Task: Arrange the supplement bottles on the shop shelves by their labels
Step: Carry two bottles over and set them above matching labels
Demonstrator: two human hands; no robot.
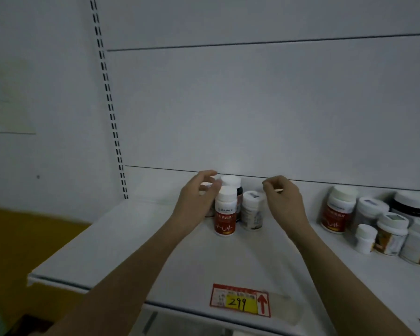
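- Head view: white shelf point(204, 263), seen from above and in front, with two clusters of bottles well apart from each other.
- Middle cluster near the back wall: red bottle point(225, 210) upright at the front, label outward; dark bottle point(233, 187) just behind it; pale bottle point(252, 210) just beside it on the right.
- Left hand point(199, 195) curled round a small bottle point(207, 187) at the left of that cluster, mostly hidden behind the fingers; grasping it, by the look of it, probably to seat it in line with the others.
- Right hand point(283, 197) raised above the shelf to the right of the pale bottle, fingers loosely bent, holding nothing; apparently free for the next pick.
- Right cluster point(374, 224): a second red-labelled bottle at its left, white tubs and a dark jar crowded together, seemingly not yet sorted.
- Likely reason for the split: matching labels gathered in the middle, the rest waiting at the right.
- Price tag point(240, 300) with yellow patch and red arrow on the shelf's front edge, below the middle cluster, presumably marking that spot's product.
- Slotted upright point(109, 103) at the left of the back panel.
- Task judged early: most bottles ungrouped.
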